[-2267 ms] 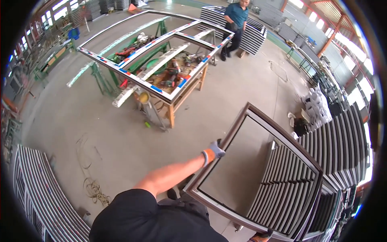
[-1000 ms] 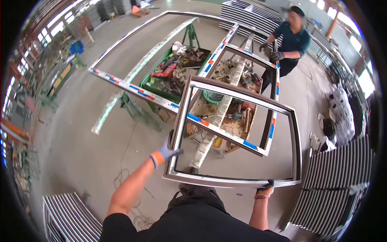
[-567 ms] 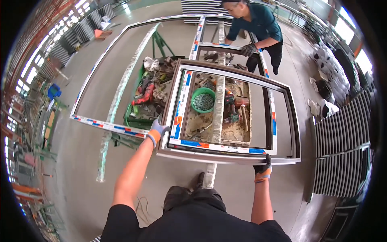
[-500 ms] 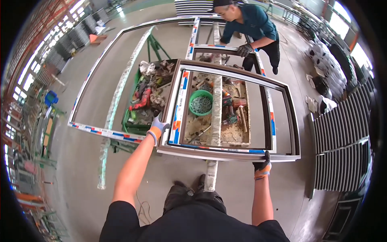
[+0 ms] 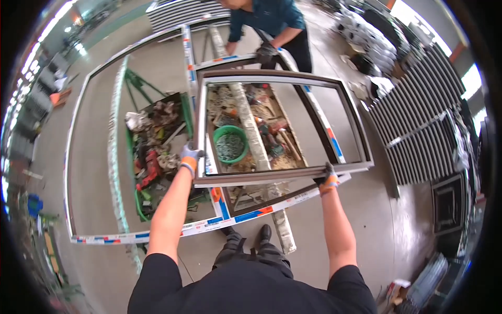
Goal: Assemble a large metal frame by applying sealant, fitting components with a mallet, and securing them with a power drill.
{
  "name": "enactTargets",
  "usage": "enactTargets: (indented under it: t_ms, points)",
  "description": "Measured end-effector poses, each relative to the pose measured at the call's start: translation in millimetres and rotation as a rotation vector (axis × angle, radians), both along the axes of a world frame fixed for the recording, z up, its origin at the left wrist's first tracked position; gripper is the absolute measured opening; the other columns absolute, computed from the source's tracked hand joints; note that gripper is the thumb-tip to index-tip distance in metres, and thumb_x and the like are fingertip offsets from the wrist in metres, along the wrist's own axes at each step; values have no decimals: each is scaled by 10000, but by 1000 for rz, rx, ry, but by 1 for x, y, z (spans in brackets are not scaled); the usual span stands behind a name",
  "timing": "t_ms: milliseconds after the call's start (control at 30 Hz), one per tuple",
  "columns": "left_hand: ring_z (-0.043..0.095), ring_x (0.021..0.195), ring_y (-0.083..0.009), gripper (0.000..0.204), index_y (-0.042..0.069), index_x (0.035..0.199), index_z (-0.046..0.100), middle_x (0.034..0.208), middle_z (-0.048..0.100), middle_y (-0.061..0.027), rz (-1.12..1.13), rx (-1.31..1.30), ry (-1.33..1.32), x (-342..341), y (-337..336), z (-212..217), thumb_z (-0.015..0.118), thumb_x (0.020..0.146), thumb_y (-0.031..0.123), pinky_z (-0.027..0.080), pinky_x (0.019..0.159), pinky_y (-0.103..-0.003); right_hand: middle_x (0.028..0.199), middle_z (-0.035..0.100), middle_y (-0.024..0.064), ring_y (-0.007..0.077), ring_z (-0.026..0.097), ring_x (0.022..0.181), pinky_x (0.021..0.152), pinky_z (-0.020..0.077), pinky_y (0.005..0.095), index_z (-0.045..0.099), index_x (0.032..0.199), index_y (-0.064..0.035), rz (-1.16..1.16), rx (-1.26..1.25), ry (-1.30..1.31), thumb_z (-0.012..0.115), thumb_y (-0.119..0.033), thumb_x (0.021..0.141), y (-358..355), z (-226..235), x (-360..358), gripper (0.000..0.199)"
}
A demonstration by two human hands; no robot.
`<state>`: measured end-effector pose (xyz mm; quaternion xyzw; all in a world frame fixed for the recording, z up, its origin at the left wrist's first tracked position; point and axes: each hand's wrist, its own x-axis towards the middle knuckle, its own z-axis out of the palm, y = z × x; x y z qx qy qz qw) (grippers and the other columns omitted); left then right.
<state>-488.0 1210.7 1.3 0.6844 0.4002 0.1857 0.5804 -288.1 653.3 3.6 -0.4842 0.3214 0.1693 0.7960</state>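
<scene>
Between my hands is a brown and silver window sash frame, raised over a larger window frame with white, blue and orange protective tape. My left hand, in a grey and orange glove, is closed on the sash's near left corner. At its near right edge, my right hand, in a dark and orange glove, grips the rim from below. The larger frame rests on wrapped support bars. Across from me, a co-worker's gloved hand is at the far bar of the larger frame.
Through the frames show a green bucket of screws, power tools and a green bin with a red drill. Stacked profiles stand at right. A green trestle is at far left.
My view has turned toward the right. The sash has shifted away from me relative to the larger frame, whose near taped edge now shows below it. Both hands keep their hold.
</scene>
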Motion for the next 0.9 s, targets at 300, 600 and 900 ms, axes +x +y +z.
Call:
enactTargets:
  t_ms: [300, 600, 900]
  points:
    - [637, 729, -153, 473, 31, 1132, 628, 909, 694, -78, -75, -27, 72, -32, 32, -3, 687, 664, 51, 508, 609, -295, 958, 631, 89, 267, 625, 875, 743, 553, 447, 593, 1113, -77, -108, -256, 20, 754, -411, 793, 74, -15, -28, 490]
    - [643, 973, -340, 313, 56, 1092, 657, 1046, 677, -181, 169, 374, 47, -141, 72, 13, 640, 878, 285, 500, 844, -389, 1275, 541, 215, 337, 611, 1059, 854, 522, 435, 415, 1369, -51, 318, -157, -149, 591, -459, 899, 32, 76, -75, 647]
    - [560, 1050, -381, 363, 27, 1114, 587, 1132, 582, -228, 349, 773, 509, -301, -127, 59, 639, 846, 266, 455, 893, -468, 865, 663, 171, 254, 641, 638, 562, 523, 361, 616, 1123, 2, 508, -431, -34, 585, -311, 882, -27, 79, -212, 395]
